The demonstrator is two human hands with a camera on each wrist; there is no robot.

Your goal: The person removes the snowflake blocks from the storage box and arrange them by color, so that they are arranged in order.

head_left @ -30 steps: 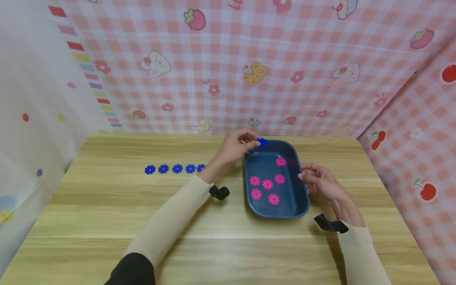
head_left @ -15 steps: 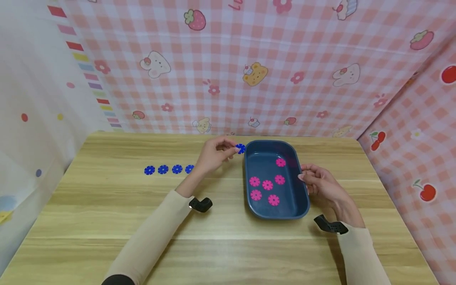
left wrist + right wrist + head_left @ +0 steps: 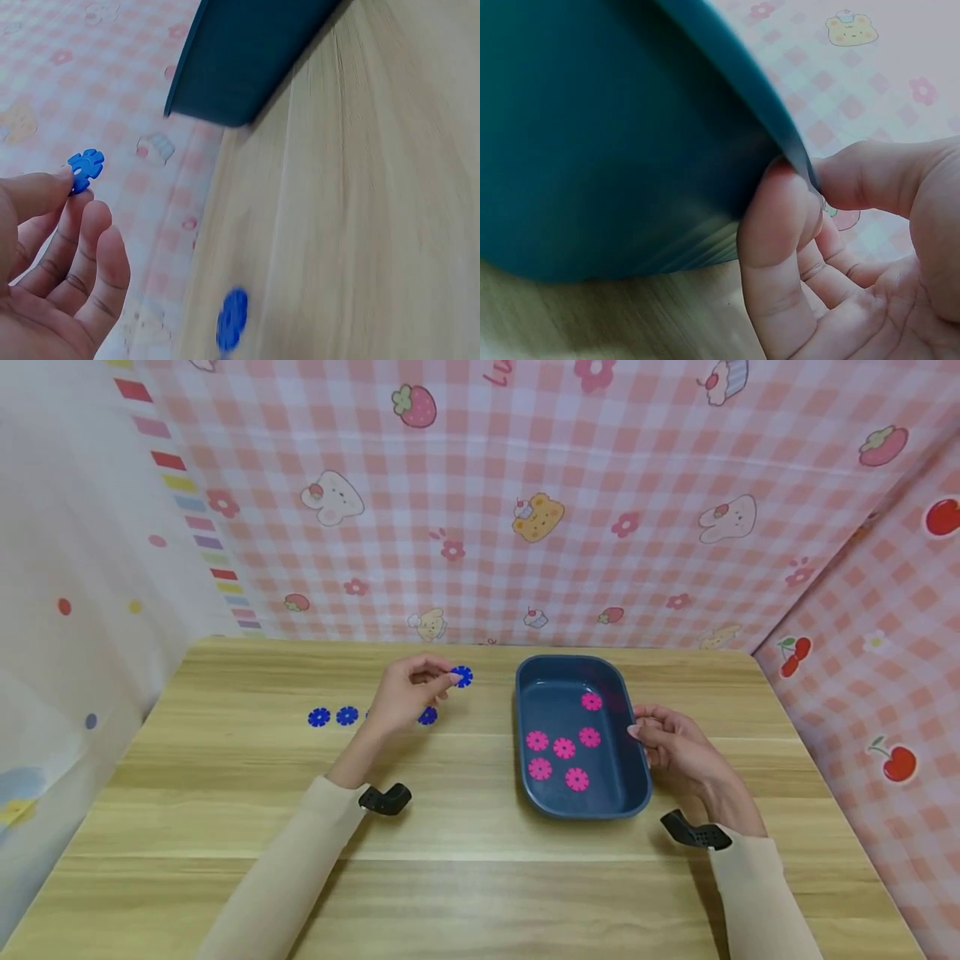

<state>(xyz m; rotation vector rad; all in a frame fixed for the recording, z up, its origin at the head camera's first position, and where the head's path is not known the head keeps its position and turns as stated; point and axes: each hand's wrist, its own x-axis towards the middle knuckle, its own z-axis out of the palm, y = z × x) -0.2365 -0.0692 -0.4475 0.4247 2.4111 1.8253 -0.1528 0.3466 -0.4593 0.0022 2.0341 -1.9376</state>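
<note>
Between thumb and fingers my left hand (image 3: 401, 693) pinches a blue snowflake disc (image 3: 463, 677), held above the table left of the tray; the left wrist view shows the same blue snowflake disc (image 3: 88, 166) at the fingertips. Beneath that arm runs a row of blue snowflake discs (image 3: 347, 716), partly hidden by the wrist. My right hand (image 3: 678, 743) grips the right rim of a dark blue tray (image 3: 555, 693), thumb on one side of the wall and fingers on the other in the right wrist view. Several pink snowflake discs (image 3: 564, 748) lie spread on the tray's floor.
The wooden table (image 3: 465, 893) reaches back to a pink checked cloth (image 3: 480, 577). A white cloth (image 3: 90, 677) hangs at the left and another checked cloth (image 3: 885, 693) at the right. Black wrist mounts (image 3: 386, 799) stick out from the sleeves.
My left hand has carried the blue snowflake disc leftward from over the tray's far left corner, uncovering the right end of the row. The right hand and the tray stay in place.
</note>
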